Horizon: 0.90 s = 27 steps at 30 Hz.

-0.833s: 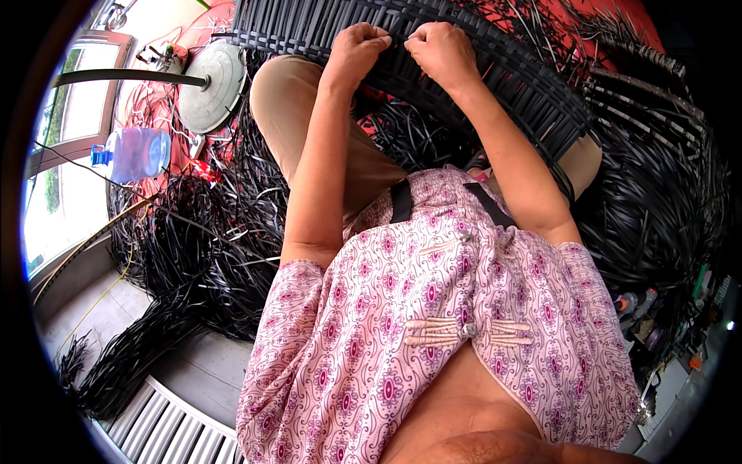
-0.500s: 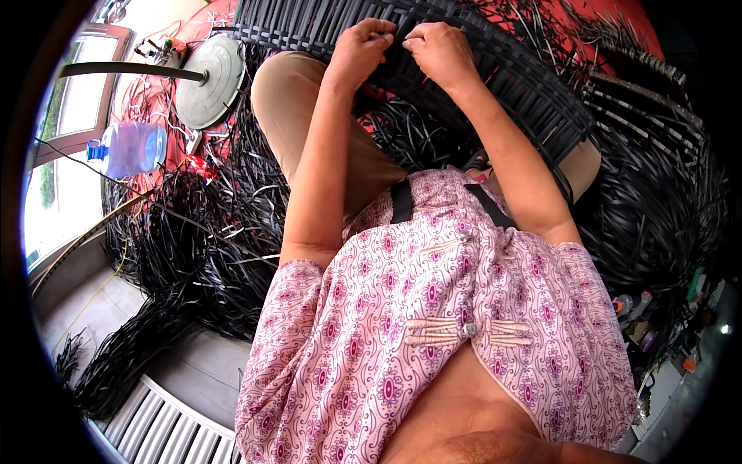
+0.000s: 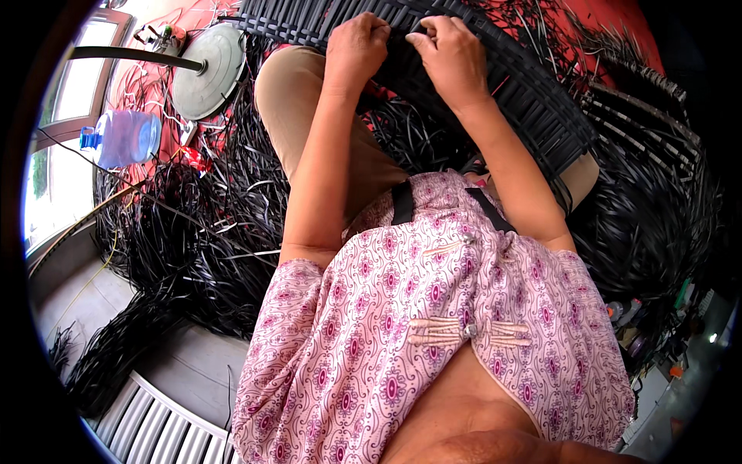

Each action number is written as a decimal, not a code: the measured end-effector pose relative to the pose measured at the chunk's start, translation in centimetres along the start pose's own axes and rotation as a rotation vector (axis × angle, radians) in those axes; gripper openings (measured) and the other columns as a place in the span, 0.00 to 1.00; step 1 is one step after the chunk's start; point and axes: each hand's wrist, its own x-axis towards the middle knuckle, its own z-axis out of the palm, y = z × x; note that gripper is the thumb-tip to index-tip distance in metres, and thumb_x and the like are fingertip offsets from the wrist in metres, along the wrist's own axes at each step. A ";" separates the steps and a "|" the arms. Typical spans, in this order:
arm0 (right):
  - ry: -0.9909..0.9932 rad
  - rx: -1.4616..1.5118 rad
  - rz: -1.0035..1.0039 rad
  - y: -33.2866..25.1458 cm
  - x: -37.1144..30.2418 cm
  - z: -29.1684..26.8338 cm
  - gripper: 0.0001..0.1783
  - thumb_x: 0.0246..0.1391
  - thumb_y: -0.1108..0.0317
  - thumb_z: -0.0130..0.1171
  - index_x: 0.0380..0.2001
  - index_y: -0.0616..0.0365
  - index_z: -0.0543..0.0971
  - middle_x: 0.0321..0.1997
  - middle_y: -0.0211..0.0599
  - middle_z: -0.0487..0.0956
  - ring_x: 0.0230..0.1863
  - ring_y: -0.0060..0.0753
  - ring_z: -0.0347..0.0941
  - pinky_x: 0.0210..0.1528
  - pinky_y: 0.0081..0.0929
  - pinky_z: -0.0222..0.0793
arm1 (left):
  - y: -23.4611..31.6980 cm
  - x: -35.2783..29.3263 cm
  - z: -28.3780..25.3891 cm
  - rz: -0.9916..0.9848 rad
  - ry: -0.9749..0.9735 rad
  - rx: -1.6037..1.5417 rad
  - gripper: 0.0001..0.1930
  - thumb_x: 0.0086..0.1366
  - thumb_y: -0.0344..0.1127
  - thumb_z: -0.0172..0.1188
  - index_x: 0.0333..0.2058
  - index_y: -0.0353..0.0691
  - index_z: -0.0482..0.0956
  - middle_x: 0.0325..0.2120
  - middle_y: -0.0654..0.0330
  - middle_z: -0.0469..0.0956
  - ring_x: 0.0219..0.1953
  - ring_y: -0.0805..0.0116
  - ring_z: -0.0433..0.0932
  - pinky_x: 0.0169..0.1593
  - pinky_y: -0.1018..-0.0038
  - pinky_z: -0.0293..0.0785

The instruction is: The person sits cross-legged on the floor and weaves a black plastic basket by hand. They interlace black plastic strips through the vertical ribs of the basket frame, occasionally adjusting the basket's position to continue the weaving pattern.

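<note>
A dark grey woven piece of flat strips curves across the far side, over my knees. At its upper middle my left hand is closed, its fingertips curled toward the weave. Whatever they pinch is too small or hidden to name. Close by on the right, my right hand has bent fingers with the thumb pointing left toward the other hand. What lies in its grip cannot be made out against the dark strips. A narrow gap separates the two hands.
Loose black strips heap on the left, and more strips pile up on the right. A grey round base with a dark pole and a blue-tinted water bottle are at the far left. White slats show at the lower left.
My right hand has turned and its thumb and fingers have shifted at the weave. The left hand has turned, its fingers curled closer. The view has shifted slightly.
</note>
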 end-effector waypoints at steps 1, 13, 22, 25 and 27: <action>0.043 0.038 -0.022 -0.1 0.2 -0.3 0.12 0.52 0.61 0.66 0.35 0.58 0.81 0.36 0.47 0.81 0.36 0.51 0.80 0.39 0.43 0.77 | 0.1 0.0 -0.7 -0.015 0.036 0.000 0.10 0.58 0.38 0.61 0.30 0.37 0.83 0.29 0.47 0.82 0.36 0.46 0.81 0.43 0.57 0.76; -0.280 0.573 0.100 -3.2 4.4 -0.6 0.13 0.59 0.64 0.61 0.41 0.64 0.82 0.41 0.49 0.83 0.43 0.47 0.81 0.45 0.35 0.75 | 5.2 2.3 -9.1 -0.123 -0.178 -0.222 0.08 0.63 0.33 0.59 0.30 0.33 0.80 0.20 0.58 0.79 0.23 0.70 0.76 0.29 0.71 0.72; -0.076 0.757 0.387 -0.5 3.1 0.8 0.13 0.57 0.64 0.64 0.35 0.66 0.84 0.24 0.31 0.82 0.23 0.16 0.75 0.28 0.17 0.73 | 0.5 1.5 -1.5 -0.027 -0.076 0.333 0.13 0.55 0.41 0.68 0.36 0.41 0.84 0.33 0.53 0.84 0.38 0.54 0.83 0.43 0.61 0.77; -0.080 0.732 0.428 -0.5 2.7 0.7 0.12 0.57 0.65 0.64 0.33 0.66 0.84 0.23 0.30 0.81 0.23 0.15 0.75 0.27 0.17 0.72 | 0.3 0.9 -0.4 0.014 0.006 0.373 0.15 0.54 0.43 0.69 0.35 0.40 0.83 0.35 0.53 0.83 0.42 0.51 0.81 0.46 0.60 0.75; -0.091 0.689 0.455 -0.5 2.6 0.5 0.12 0.56 0.64 0.64 0.33 0.65 0.85 0.22 0.29 0.81 0.23 0.15 0.75 0.27 0.17 0.72 | 0.3 1.0 -0.2 0.010 0.027 0.357 0.14 0.53 0.43 0.69 0.35 0.41 0.83 0.35 0.53 0.83 0.42 0.51 0.81 0.46 0.60 0.75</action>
